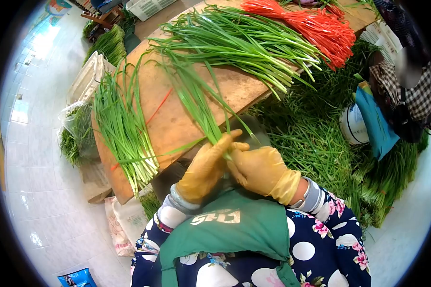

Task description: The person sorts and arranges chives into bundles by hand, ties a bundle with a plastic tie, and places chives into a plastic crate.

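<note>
Apron (256, 227) nr held leaves (202, 111) (lng, grn)

Pale, faintly veined tiles cover the floor (38, 201), with bright patches of glare toward the upper left (the wide lens bends everything near its dark rim). A brown wooden table (172, 138) with a curved edge stands over it. A whitish crate (87, 76) sits just beside the table, a white plastic basket (147, 7) farther back, and near that, some wooden furniture (100, 20).
</note>
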Motion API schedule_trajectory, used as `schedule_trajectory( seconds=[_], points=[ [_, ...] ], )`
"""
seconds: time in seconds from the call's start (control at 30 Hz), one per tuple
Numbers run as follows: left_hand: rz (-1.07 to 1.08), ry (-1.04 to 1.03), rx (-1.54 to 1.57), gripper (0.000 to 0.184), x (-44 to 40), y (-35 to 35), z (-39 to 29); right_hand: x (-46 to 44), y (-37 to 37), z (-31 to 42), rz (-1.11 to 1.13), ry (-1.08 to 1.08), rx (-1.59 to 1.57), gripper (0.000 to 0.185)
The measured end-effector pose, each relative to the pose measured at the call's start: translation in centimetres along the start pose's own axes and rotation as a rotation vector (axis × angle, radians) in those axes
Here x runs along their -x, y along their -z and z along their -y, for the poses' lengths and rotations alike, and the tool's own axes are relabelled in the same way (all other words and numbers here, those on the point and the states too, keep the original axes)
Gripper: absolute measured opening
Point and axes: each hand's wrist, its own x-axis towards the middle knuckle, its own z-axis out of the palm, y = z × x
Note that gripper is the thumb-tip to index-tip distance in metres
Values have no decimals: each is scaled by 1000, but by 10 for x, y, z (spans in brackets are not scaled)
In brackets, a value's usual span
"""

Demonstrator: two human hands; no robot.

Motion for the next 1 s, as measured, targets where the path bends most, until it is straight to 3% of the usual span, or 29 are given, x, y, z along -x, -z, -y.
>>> schedule_trajectory(
  seconds=[0.2, 0.27, 0.33, 0.4, 0.43, 0.5, 0.53, 0.6, 0.67, 0.77, 0.87, 0.93, 1.0],
  points=[
    [-88, -58, 2, 40, 4, 1, 0, 22, 34, -13, 175, -38, -43, 22],
    [-103, -104, 138, 37, 4, 4, -1, 41, 43, -36, 206, -61, -107, 19],
    [-47, -105, 224, 35, 5, 11, -1, 62, 47, -68, 162, -174, 94, 13],
    [68, -49, 351, 35, 6, 14, 2, 71, 39, -104, 403, -465, 632, 12],
    [-53, -13, 386, 36, 4, 3, 0, 59, 54, -86, 310, -415, 569, 23],
    [7, 19, 463, 37, 2, 5, -3, 39, 45, -81, -131, -99, 182, 40],
    [66, 44, 548, 38, 1, 5, -4, 24, 34, -79, -164, -69, -25, 48],
    [15, 80, 604, 40, 1, -2, -7, -3, 9, -67, 26, -282, -589, 51],
    [213, 86, 668, 44, 2, -2, -8, -17, -8, -64, 160, -322, -907, 35],
    [188, -6, 568, 42, 14, -7, -25, 2, -2, -59, -104, -268, -964, 28],
    [245, -171, 411, 42, 23, -32, -58, 41, 23, -98, -17, -577, -837, 26],
    [458, -274, 391, 43, 17, -50, -82, 80, 17, -139, 43, -566, -99, 26],
    [463, -371, 406, 38, 13, -79, -106, 109, 14, -151, 52, -574, 307, 31]
  ],
)
